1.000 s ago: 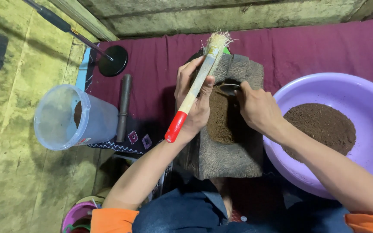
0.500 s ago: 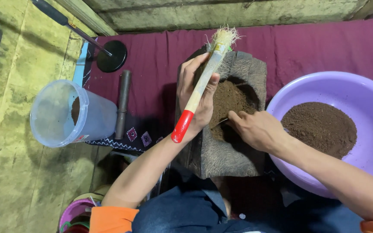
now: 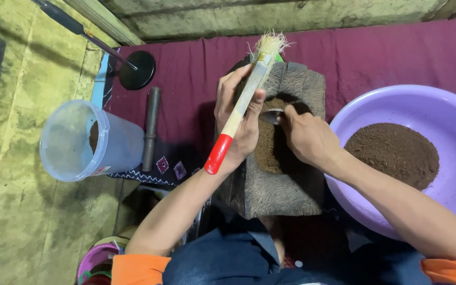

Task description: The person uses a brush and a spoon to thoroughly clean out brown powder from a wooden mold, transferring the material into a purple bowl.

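Brown ground powder fills the hollow of the grey stone grinding block, lying between our two hands. Well to the left of our left hand, a clear plastic tub lies tipped on its side on the yellow-green mat, with a dark metal rod just beside it on the maroon cloth. Our left hand rests on the left edge of the block, fingers closed around a wooden-handled brush with a red end and pale bristles; the bristles point away from us, past the block's far rim. Just right of it, our right hand is closed on a small metal spoon, whose bowl sits at the top of the powder. Touching the forearm of that hand, to its right, a round lilac plastic basin holds a heap of the same brown powder.
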